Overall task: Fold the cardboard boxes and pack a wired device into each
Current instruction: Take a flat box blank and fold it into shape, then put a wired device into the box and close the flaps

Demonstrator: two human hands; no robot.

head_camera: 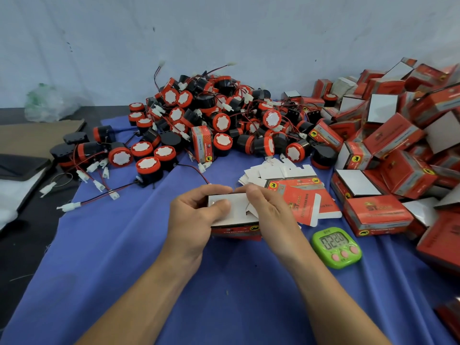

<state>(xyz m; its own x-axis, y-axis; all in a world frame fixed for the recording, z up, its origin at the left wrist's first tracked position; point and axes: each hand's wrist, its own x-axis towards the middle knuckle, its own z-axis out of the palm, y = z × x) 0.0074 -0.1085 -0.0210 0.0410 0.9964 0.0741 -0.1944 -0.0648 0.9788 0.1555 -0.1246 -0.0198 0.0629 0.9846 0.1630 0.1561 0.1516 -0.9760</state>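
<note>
Centre of frame: my left hand (196, 212) grips a half-folded red cardboard box (234, 216), thumb pressed on its white flap. My right hand (263, 207) curls round the box's right end, fingertips on its far edge. The box sits over the blue cloth (224, 295) on the table (32, 250). Upper centre: heap of red-and-black wired devices (219, 115). Just right of my hands: flat box blanks (293, 190). Right edge: pile of folded boxes (393, 135). Lower right: green timer (336, 246)
</note>
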